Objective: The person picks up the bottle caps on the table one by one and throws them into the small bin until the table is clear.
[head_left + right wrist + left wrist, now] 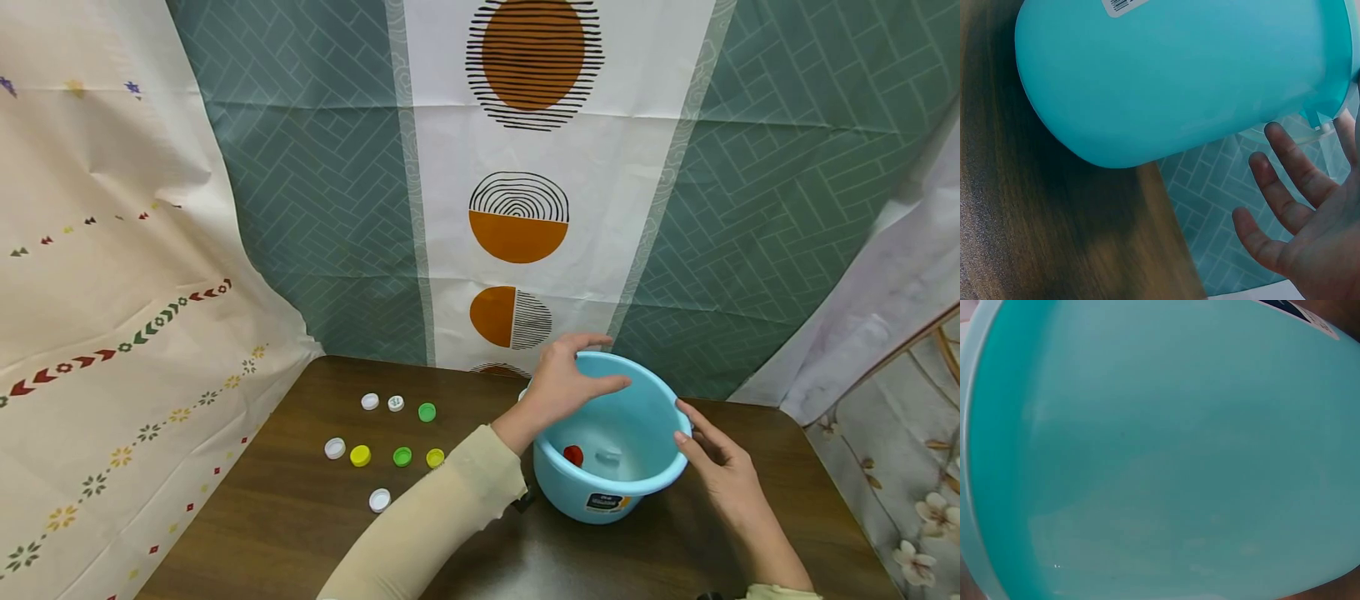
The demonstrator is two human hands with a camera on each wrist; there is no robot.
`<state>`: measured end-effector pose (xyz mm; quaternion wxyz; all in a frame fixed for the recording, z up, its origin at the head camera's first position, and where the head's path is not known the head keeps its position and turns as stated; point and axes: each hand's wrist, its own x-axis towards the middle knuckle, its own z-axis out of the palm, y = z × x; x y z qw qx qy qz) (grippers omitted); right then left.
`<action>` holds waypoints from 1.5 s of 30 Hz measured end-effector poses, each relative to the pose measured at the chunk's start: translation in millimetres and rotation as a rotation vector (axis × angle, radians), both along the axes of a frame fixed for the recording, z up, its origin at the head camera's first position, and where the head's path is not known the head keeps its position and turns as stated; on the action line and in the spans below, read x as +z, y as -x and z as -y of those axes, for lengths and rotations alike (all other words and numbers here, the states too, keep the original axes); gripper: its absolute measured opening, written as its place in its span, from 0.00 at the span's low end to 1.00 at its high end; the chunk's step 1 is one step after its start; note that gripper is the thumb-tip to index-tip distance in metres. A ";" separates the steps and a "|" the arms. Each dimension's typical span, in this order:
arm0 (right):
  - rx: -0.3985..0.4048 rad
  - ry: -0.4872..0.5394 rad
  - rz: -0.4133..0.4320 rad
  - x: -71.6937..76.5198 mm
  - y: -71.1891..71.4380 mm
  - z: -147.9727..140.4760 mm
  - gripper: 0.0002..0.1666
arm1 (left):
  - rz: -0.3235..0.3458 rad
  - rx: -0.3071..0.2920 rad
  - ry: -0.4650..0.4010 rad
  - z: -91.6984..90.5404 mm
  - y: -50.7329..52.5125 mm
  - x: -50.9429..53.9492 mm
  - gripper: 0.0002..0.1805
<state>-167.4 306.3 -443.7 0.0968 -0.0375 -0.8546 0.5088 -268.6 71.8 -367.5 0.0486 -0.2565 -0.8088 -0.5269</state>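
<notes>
"Bottle caps (pixel 361 456) lie leftmost on our wooden table (pixel 277 508)."
"Then our left hand (pixel 561 382), thumb and fingers apart, at the light-blue bucket (pixel 564 481) between our hands?"
"Yes; our right hand (pixel 722 467) touches it; whether clamped, we can't tell."

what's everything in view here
Labelled bucket: one, light blue, table's right
White caps: four, white, table's left
Green caps: two, green, table's left
Yellow caps: two, yellow, table's left
Red cap: one, red, inside bucket
Half-hidden piece: one, white, beside bucket
Table: one, brown, beneath
Back cloth: one, green-white, behind
Left cloth: one, cream, left
Right cloth: one, pale, right
Sleeves: two, cream, forearms
Left fingers: one set, bucket's left rim
Right fingers: one set, bucket's right rim
</notes>
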 end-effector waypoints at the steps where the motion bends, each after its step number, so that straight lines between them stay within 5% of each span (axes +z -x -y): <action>1: 0.001 0.001 0.001 -0.3 -0.2 0.0 0.30 | 0.000 0.001 0.000 0.2 -0.2 0.1 0.30; 15: -0.006 0.006 -0.007 -3.1 -2.7 -1.5 0.30 | 0.016 -0.005 -0.051 9.9 -2.6 3.0 0.29; 28: -0.011 -0.001 -0.002 -6.4 -4.8 -2.4 0.31 | -0.090 0.053 -0.071 50.8 2.5 2.9 0.26; 36: -0.013 -0.003 0.002 -7.1 -4.2 -1.8 0.30 | -0.097 0.141 -0.084 91.7 15.9 -14.9 0.25; 45: -0.011 -0.035 -0.012 -1.3 1.0 -0.2 0.30 | -0.049 0.329 -0.054 155.5 28.9 -45.6 0.23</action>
